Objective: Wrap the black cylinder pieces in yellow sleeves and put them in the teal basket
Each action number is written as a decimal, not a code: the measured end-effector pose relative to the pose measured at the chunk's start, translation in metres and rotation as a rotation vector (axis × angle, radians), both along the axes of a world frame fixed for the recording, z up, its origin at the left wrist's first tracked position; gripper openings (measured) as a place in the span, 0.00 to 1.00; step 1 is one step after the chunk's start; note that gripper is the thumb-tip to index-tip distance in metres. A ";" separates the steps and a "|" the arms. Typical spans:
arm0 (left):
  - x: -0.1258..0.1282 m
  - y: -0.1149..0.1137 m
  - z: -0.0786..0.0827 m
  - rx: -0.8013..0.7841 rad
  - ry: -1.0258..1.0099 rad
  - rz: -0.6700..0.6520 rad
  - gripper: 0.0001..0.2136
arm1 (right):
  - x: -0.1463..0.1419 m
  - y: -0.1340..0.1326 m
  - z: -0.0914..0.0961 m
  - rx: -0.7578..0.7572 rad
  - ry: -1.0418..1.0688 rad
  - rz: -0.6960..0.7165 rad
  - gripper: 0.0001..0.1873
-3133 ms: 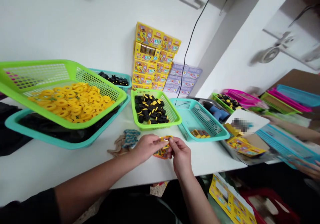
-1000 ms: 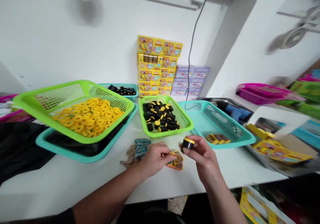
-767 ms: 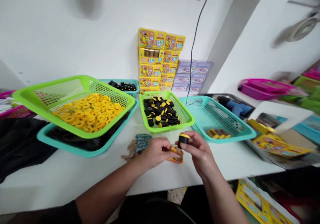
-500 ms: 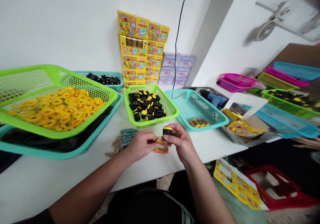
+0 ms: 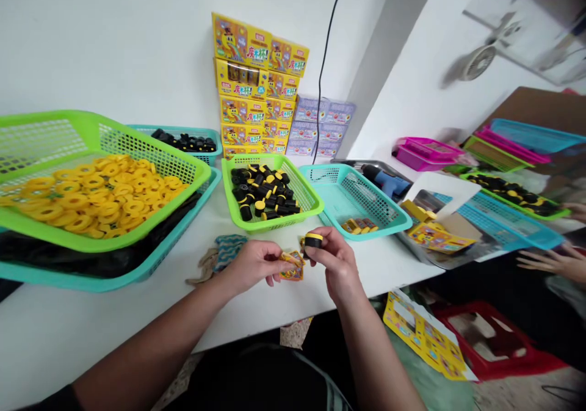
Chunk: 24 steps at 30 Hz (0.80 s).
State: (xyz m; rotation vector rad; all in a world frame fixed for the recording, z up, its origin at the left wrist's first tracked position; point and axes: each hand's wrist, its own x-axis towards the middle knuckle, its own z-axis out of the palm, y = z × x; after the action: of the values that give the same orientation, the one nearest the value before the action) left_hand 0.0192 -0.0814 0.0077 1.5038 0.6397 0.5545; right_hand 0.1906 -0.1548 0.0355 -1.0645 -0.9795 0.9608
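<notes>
My left hand pinches a small orange printed packet just above the white table. My right hand grips a small black cylinder with a yellow cap, held against the packet's upper right corner. Both hands meet near the table's front edge, in front of a green basket filled with several of the same black and yellow cylinders.
A large green basket of yellow rings sits on a teal tray at left. A teal basket with a few small packets stands at right. Yellow boxes are stacked at the wall. Another person's hand shows at far right.
My right hand brought a black and yellow cylinder in from the right and down to the packet in my left hand. The camera view swung leftward.
</notes>
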 end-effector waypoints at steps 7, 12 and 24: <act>0.001 -0.005 0.003 -0.055 -0.029 -0.026 0.15 | -0.011 0.000 0.001 -0.073 0.016 0.058 0.17; 0.002 -0.006 0.004 -0.058 -0.048 -0.020 0.16 | -0.009 0.004 -0.001 -0.129 0.007 0.054 0.17; 0.003 -0.004 0.002 -0.083 -0.089 -0.017 0.14 | -0.008 0.005 -0.006 -0.173 0.062 0.007 0.17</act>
State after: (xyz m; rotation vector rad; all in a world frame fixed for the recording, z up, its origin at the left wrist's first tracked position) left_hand 0.0223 -0.0857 0.0094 1.3977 0.5738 0.5727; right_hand 0.1821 -0.1496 0.0295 -1.1692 -0.8611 1.0929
